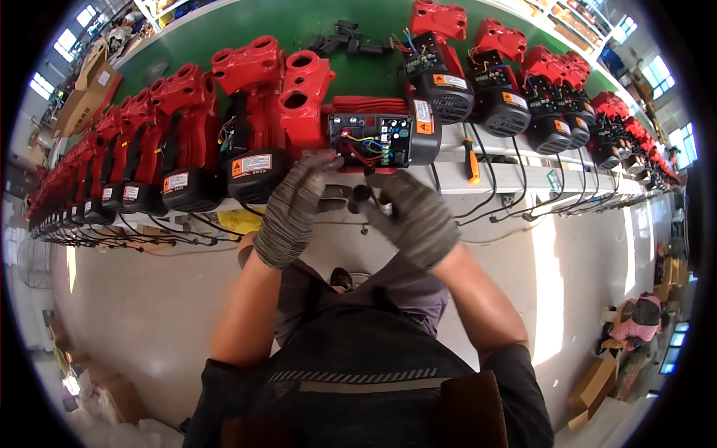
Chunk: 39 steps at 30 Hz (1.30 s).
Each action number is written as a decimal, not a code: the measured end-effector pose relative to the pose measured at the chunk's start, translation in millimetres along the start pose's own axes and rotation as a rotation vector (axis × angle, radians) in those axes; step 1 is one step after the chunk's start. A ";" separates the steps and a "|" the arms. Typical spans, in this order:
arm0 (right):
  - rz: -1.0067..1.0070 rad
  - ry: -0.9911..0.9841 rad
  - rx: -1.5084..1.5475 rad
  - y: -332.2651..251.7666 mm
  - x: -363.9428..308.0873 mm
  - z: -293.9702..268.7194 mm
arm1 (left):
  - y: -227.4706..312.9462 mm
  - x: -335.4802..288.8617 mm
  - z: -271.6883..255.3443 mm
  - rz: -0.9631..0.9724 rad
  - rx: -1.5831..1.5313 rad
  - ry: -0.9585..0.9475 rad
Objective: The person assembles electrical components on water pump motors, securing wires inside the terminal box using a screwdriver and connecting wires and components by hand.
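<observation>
A red pump [305,112] with a black motor end lies in front of me, its control box uncovered, showing a circuit board [373,140] and coloured wires. My gloved left hand [295,205] is at the box's near left corner, fingers spread; some reach toward the box edge, others toward a small black round part [361,197]. My gloved right hand [417,216] grips that part with bent fingers, just below the box's near edge. Exactly where its fingertips meet the part is hard to make out.
More red pumps [254,112] line the bench on both sides, several with exposed boards on the right. Black cables [523,175] hang over the front edge. An orange-handled screwdriver [471,162] lies to the right. Loose black parts [345,37] rest on the green bench top [194,37].
</observation>
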State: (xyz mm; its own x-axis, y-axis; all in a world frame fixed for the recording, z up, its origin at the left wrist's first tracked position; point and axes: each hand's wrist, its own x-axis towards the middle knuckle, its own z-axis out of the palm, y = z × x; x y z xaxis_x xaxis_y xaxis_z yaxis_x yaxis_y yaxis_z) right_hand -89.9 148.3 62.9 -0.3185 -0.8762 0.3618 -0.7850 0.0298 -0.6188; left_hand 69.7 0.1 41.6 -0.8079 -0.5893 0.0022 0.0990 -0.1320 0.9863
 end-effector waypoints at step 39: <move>-0.492 -0.322 -0.589 1.4 82.4 -46.2 | -17.7 50.4 10.2 0.450 0.895 0.047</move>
State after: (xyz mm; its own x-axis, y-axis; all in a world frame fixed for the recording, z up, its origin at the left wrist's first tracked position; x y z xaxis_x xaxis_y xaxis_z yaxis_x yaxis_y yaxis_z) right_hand -141.8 98.3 124.0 0.2305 -0.9471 0.2234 -0.9731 -0.2235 0.0565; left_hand 21.4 -19.2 25.9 -0.7770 -0.4706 0.4180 -0.0995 0.7476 0.6567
